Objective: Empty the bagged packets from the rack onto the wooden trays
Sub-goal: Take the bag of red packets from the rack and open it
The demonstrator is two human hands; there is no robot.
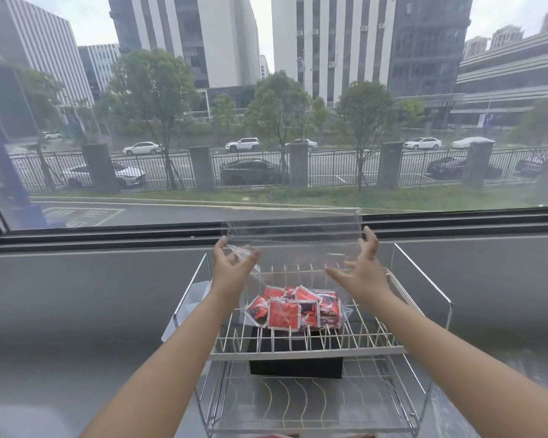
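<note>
On the rack's (298,350) top shelf, the packets (293,308) sit low in the clear bag (293,245), left hand (231,263) pinching its top corner, right hand (363,268) open beside it.

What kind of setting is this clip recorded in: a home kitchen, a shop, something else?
Hard to pin down, but probably an office or workroom on a low floor rather than a home kitchen. A wire rack holding a clear bag of red packets stands on a plain grey counter beneath a wide window facing office blocks and a road.

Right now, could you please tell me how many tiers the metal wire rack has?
2: the upper tier holds the clear plastic bag of red packets; the lower tier sits beneath it. Nothing suggests a hidden third.
</note>
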